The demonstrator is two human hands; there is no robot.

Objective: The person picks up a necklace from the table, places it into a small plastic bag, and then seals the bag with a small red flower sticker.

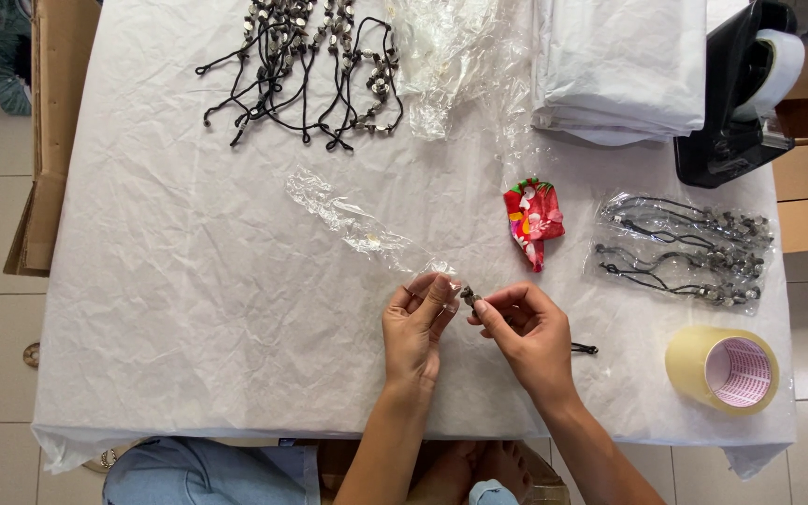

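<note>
- Your left hand (415, 327) is pinching the open end of a long clear plastic sleeve (353, 223), which is trailing away across the white table cover (189, 281).
- Your right hand (527, 332) is gripping a beaded cord bracelet (470, 296) between thumb and fingertips, right at the sleeve's mouth; its black cord tail (584, 349) is sticking out just beside your wrist.
- Judging by the table, a small share is done: only a few bagged bracelets (685, 248) are lying to your right, while a larger loose pile of bracelets (306, 65) is waiting at the far side.
- Empty sleeves (441, 56) and a stack of white bags (619, 70) are sitting far ahead.
- You are working near the table's front edge, with open cover to your left.
- On your right, a red patterned pouch (533, 220), a tape roll (724, 369) and a black tape dispenser (736, 103) are crowding the space.
</note>
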